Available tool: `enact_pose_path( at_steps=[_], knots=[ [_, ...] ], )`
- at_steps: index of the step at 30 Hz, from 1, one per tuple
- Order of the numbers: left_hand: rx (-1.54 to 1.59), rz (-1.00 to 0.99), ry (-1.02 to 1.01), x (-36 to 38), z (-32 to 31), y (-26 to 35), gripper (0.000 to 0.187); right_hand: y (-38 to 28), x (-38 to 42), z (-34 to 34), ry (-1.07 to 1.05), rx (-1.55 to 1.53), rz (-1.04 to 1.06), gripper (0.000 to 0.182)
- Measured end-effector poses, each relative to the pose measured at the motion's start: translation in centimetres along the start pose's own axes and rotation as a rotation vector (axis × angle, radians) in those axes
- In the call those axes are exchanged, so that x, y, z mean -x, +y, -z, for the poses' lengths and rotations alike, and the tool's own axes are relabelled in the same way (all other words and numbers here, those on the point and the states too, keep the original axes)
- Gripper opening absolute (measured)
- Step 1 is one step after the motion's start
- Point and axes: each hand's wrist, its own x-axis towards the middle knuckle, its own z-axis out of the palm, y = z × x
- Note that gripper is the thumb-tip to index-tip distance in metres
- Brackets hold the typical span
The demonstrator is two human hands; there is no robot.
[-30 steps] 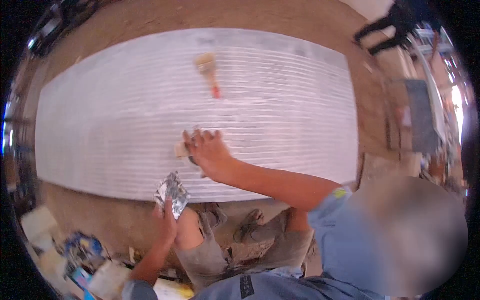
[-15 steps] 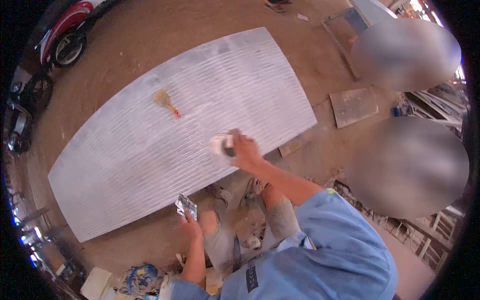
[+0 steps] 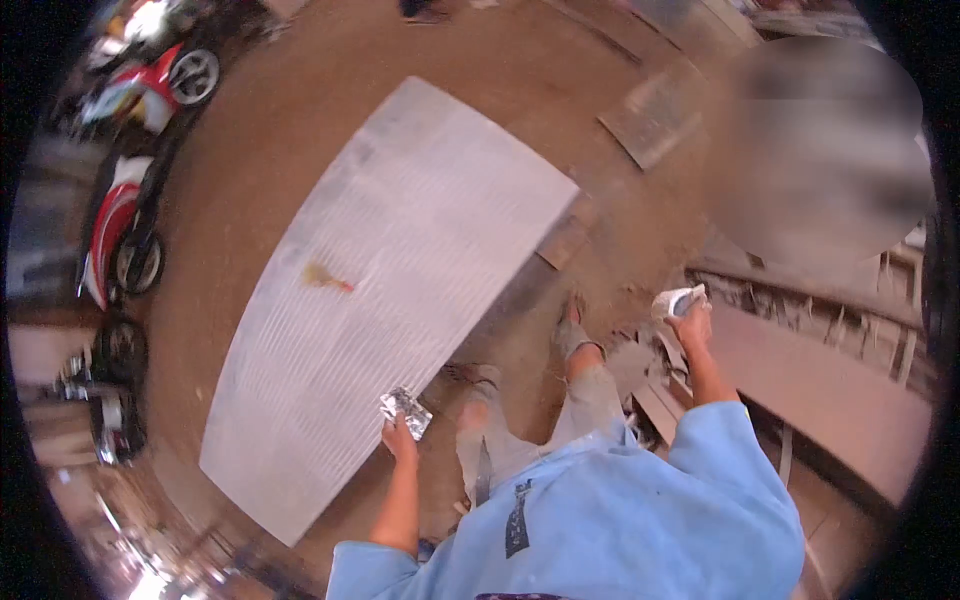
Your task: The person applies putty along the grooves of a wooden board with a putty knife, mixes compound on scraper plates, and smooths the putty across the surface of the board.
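My left hand (image 3: pixel 400 434) is closed around a shiny silver, foil-like piece (image 3: pixel 408 412) at the near edge of the ridged panel. That panel (image 3: pixel 400 230) is large, pale grey, and has one curved side. On it lies a brush (image 3: pixel 328 278) with yellowish bristles and a reddish handle tip. Out to the right, away from the panel, my right hand (image 3: pixel 693 325) grips a small white container (image 3: pixel 672 303). Its contents cannot be made out.
Red and white motorbikes (image 3: pixel 120 230) stand along the left side. A flat board (image 3: pixel 650 115) lies on the brown floor beyond the panel. A long plank-like surface (image 3: pixel 820 390) and scrap pieces (image 3: pixel 655 400) are at my right. Someone's foot (image 3: pixel 425 10) shows at the top.
My right hand has carried the white container off from above the panel to the right. The view has turned, my legs are further apart, and my left hand still holds the silver piece.
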Motion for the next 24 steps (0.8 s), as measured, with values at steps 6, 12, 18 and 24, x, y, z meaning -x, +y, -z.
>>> enact_pose_path(
  at_steps=[6,12,18,24],
  knots=[
    [0.14,0.215,-0.146,1.5,-2.4,5.7,0.031,5.6,-4.3,-3.6,-0.141,0.033,-0.114,0.109],
    [-0.058,0.225,-0.242,8.2,-10.8,18.8,0.024,7.4,-11.0,-11.7,-0.205,-0.104,-0.011,0.112],
    [-0.235,0.186,-0.386,8.8,-18.5,23.7,0.028,3.9,-18.2,-17.7,-0.264,-0.153,0.067,0.104],
    [-0.309,0.22,-0.527,7.2,-28.2,26.1,0.028,-0.9,-27.1,-22.9,-0.219,-0.189,0.167,0.101]
  ],
)
